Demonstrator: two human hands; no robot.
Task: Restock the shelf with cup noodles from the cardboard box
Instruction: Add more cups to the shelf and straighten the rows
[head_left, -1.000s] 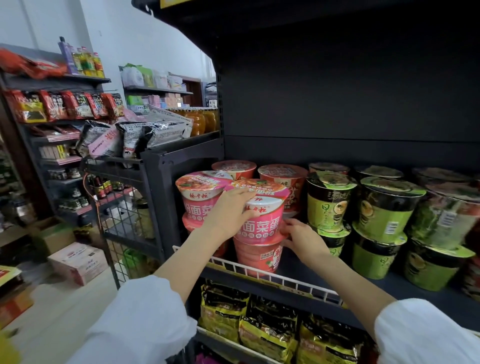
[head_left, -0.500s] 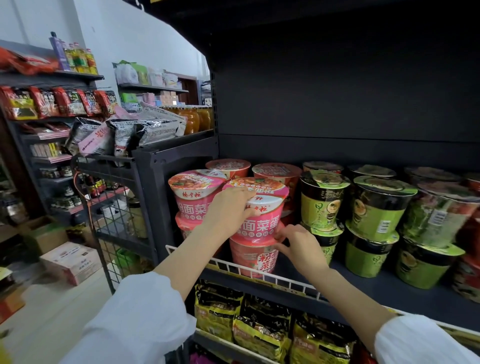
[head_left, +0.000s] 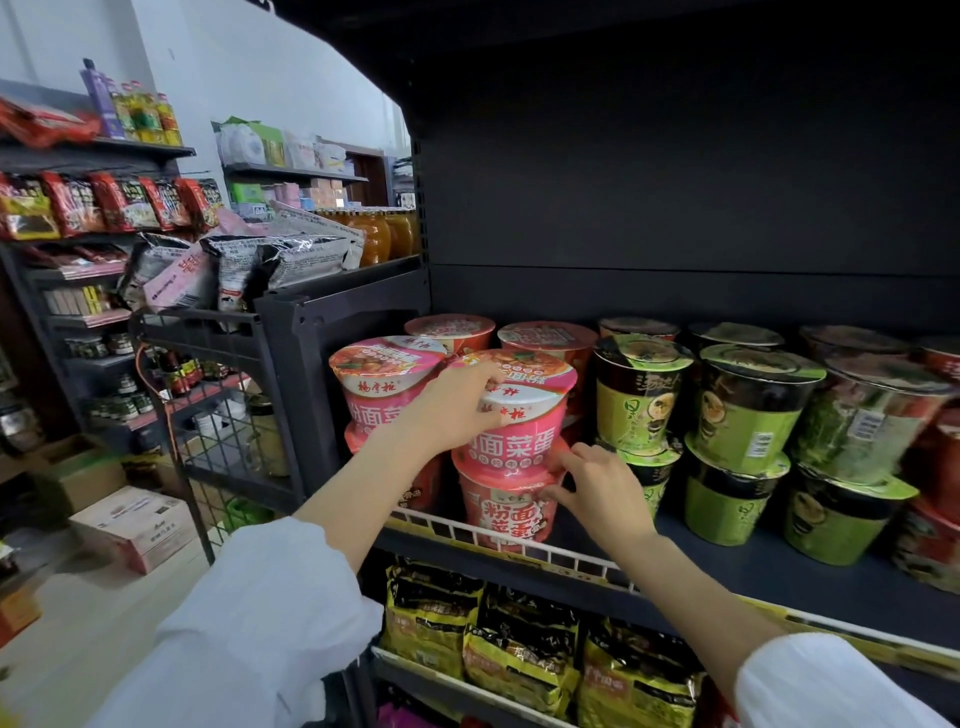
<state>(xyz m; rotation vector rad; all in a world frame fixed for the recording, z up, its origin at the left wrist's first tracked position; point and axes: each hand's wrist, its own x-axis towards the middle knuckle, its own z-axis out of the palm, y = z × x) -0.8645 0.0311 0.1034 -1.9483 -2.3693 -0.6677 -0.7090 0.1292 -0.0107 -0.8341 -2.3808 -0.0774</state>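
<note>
A pink cup noodle (head_left: 524, 415) stands stacked on a lower pink cup (head_left: 506, 512) at the front left of the dark shelf (head_left: 779, 577). My left hand (head_left: 452, 410) grips the upper cup by its left side and rim. My right hand (head_left: 602, 483) touches the lower cup's right side with spread fingers, just under the upper cup. More pink cups (head_left: 382, 389) are stacked to the left and behind. The cardboard box with stock is not identifiable in this view.
Green and black cup noodles (head_left: 748, 415) fill the shelf to the right, stacked two high. A white wire rail (head_left: 441, 525) runs along the shelf front. Yellow noodle packs (head_left: 519, 654) lie on the shelf below. A wire rack (head_left: 228, 415) and floor boxes (head_left: 135, 525) stand to the left.
The upper pink cup has settled slightly onto the lower one. My right hand has slid from the upper cup's base down to the lower cup's side. The view moved closer.
</note>
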